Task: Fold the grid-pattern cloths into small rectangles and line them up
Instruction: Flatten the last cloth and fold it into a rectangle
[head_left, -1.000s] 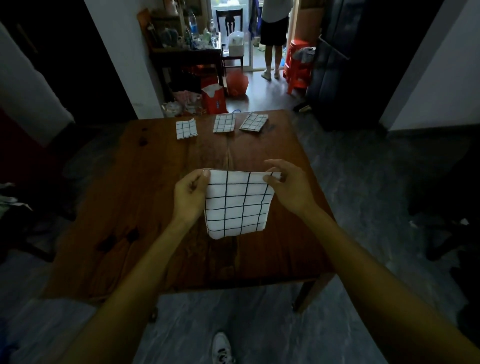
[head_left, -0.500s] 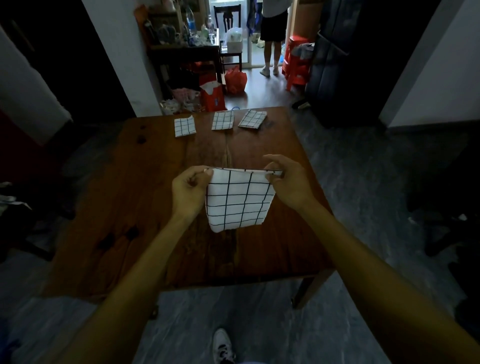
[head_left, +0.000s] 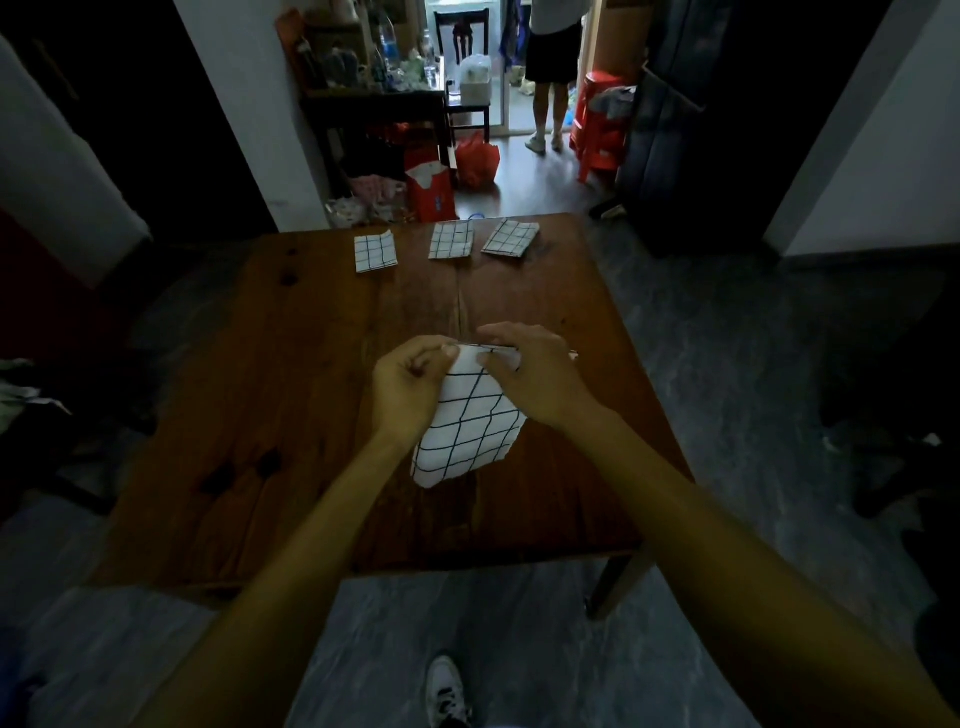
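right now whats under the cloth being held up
The wooden table lies below the cloth, which the left hand and right hand pinch at its top edge. The patch of tabletop directly behind the hanging cloth is covered.

Grid cloth (head_left: 470, 421) hangs tilted above table; 3 folded cloths (head_left: 451, 241) at far edge.

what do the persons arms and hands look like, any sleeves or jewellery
Both forearms are bare right to the frame edge, with no sleeve showing. The left hand and right hand wear no gloves, and no watch, ring or bracelet is visible, though the dim light could hide small items.
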